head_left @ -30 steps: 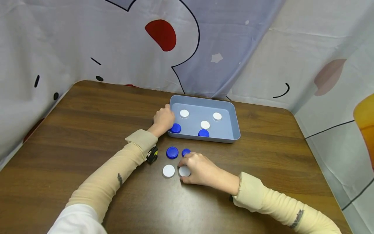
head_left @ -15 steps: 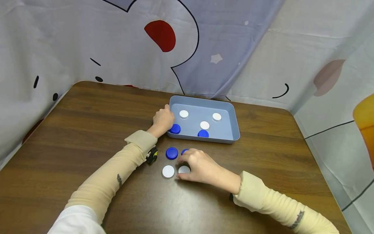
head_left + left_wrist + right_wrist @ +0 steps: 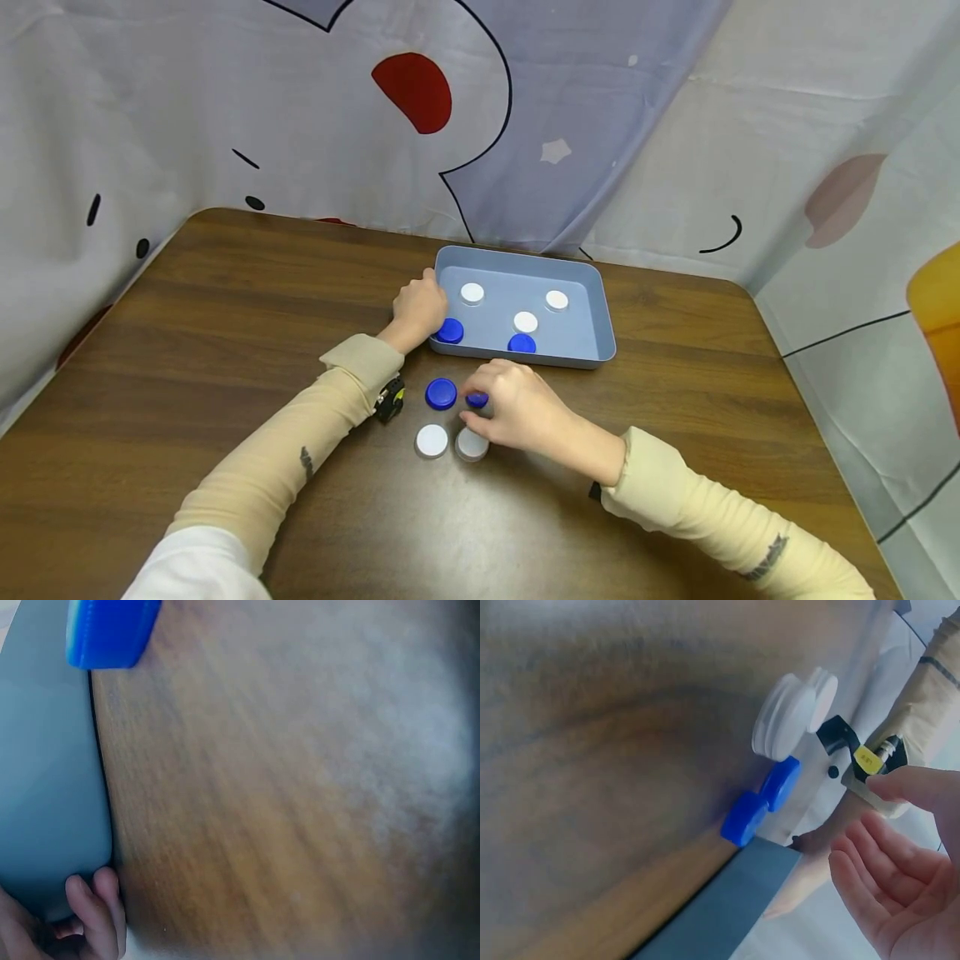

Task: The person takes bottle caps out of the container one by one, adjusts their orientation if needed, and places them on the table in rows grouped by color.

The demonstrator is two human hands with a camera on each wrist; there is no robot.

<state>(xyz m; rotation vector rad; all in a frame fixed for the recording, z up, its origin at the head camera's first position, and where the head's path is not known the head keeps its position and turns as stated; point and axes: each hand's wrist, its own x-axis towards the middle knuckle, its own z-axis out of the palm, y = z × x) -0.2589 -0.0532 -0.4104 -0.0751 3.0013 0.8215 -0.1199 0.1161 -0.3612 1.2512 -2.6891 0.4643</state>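
My left hand (image 3: 420, 308) grips the left side of a shallow blue-grey tray (image 3: 525, 358); its fingers (image 3: 91, 907) curl at the tray's corner in the left wrist view. Above a blue cap (image 3: 477, 400) hovers my right hand (image 3: 521, 406), thumb and fingers spread. The right wrist view shows this hand (image 3: 904, 874) holding nothing. Left of that cap lies another blue cap (image 3: 441, 393). Nearer the front are two white caps, one on the left (image 3: 431, 441) and one partly under the right hand's shadow (image 3: 472, 445).
Inside the tray lie three white caps, one at left (image 3: 472, 292), one at right (image 3: 557, 300), one in the middle (image 3: 526, 322), and two blue caps (image 3: 522, 342) by its front wall. A brown wooden table (image 3: 225, 333) carries everything. Printed curtains (image 3: 300, 108) stand behind it.
My right hand has left the right-hand white cap, which stays on the table, and shifted away from me to the blue cap behind it. The left hand stays on the tray.
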